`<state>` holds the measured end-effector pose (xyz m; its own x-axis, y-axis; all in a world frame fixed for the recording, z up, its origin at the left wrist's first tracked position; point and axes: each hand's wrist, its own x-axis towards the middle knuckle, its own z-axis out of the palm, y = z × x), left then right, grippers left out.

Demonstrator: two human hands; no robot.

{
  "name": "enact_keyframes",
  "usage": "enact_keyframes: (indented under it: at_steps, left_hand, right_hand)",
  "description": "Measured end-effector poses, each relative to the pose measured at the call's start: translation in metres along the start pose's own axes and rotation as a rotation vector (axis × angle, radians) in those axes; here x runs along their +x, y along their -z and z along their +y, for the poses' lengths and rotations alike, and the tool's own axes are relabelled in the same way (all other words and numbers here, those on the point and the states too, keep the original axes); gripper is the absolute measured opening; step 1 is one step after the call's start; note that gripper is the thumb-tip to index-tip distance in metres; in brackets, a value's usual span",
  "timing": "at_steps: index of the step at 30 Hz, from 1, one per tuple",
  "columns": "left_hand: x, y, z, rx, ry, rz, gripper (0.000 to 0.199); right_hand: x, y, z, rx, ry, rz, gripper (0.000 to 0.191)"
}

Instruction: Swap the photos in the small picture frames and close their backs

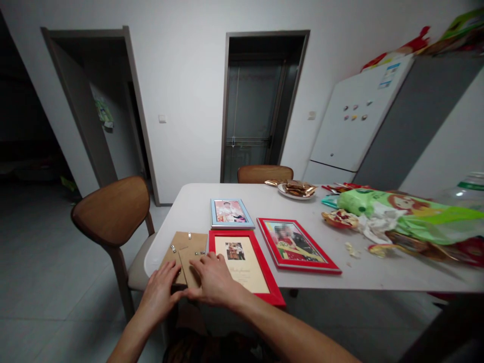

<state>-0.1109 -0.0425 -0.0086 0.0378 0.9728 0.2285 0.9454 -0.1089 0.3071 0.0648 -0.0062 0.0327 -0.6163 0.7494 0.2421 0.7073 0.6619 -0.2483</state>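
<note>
A brown backing board [194, 241] with small metal clips and a support leg lies at the table's near left corner. My left hand [162, 290] rests its fingers on the board's left side, with the thumb at its near edge. My right hand [214, 280] bends over the right side, its thumb meeting the left one. Both hands hold the board by that near edge. Beside it, partly under my right hand and forearm, lies a red picture frame [260, 257] with a cream insert [247, 267]. A second red frame [298, 246] and a light-blue frame [231, 213] hold photos.
The white table [264, 206] bears a plate [297, 195] of gold-wrapped packets, a green plastic bag [427, 209], crumpled tissue and fruit peel [340, 218]. One wooden chair [113, 209] stands at the left, another [264, 174] behind. A fridge [355, 116] is at the back right.
</note>
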Motion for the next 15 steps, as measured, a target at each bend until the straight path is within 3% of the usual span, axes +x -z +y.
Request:
enact_keyframes:
  at_steps: [4, 7, 11, 15]
  left_hand:
    - [0.002, -0.004, -0.009, 0.0, -0.025, 0.138, 0.039]
    - [0.004, -0.004, -0.003, -0.002, -0.08, 0.272, 0.039]
    - [0.007, 0.001, 0.024, -0.035, -0.188, 0.474, 0.04]
    - [0.011, -0.002, 0.061, -0.091, -0.314, 0.471, 0.036]
  right_hand:
    - [0.0, -0.008, -0.006, 0.056, -0.022, 0.077, 0.035]
    - [-0.001, 0.005, -0.002, 0.134, -0.001, 0.152, 0.031]
    - [-0.014, 0.035, 0.01, 0.19, 0.043, 0.226, 0.028]
    - [-0.046, 0.054, 0.04, 0.238, -0.007, 0.245, 0.032]
